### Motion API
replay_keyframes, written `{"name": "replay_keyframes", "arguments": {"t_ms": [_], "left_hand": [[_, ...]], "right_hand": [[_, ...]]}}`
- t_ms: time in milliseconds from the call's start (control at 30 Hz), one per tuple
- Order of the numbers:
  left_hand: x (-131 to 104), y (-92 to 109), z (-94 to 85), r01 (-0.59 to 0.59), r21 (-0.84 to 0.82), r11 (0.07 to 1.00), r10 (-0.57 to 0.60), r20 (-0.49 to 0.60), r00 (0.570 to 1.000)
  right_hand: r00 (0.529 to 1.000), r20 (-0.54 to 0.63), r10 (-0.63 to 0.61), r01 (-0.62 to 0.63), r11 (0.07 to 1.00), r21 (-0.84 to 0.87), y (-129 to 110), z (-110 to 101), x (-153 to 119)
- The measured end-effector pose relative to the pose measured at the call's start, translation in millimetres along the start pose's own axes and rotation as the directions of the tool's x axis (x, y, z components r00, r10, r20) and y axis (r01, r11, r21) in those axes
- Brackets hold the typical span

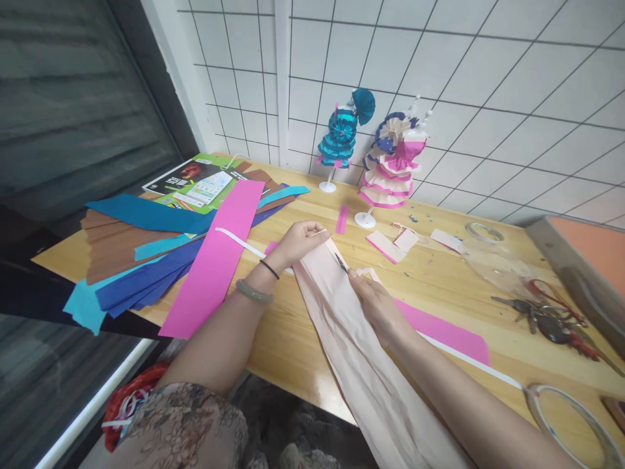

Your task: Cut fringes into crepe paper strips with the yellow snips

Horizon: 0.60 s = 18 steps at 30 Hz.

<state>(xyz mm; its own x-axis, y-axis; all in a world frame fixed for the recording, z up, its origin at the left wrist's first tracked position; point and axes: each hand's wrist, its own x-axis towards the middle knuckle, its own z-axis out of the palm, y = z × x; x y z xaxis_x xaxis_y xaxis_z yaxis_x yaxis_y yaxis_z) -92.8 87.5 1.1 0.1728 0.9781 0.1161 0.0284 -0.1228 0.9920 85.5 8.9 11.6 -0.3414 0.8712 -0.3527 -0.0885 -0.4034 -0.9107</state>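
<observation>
A long strip of pale pink crepe paper runs from the middle of the table down over its front edge. My left hand is closed on the paper's far end, fingers pinched at its top corner. Small dark-bladed scissors lie against the paper's right side, their blades pointing up and left. My right hand is wrapped round the scissors' handles, which it mostly hides. Bright pink paper with a white strip along it lies under my right forearm.
Blue, brown and pink papers fan out at left. Two small paper-dressed stands, one teal, one pink, are at the back. Keys, a tape roll and an orange-topped box sit at right.
</observation>
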Motion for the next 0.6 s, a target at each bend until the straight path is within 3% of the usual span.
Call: {"name": "replay_keyframes", "arguments": {"t_ms": [600], "left_hand": [[-1.2, 1.5, 0.2, 0.007, -0.002, 1.0, -0.007, -0.001, 1.0]], "right_hand": [[0.999, -0.022, 0.033, -0.034, 0.999, -0.031, -1.8, 1.4, -0.7]]}}
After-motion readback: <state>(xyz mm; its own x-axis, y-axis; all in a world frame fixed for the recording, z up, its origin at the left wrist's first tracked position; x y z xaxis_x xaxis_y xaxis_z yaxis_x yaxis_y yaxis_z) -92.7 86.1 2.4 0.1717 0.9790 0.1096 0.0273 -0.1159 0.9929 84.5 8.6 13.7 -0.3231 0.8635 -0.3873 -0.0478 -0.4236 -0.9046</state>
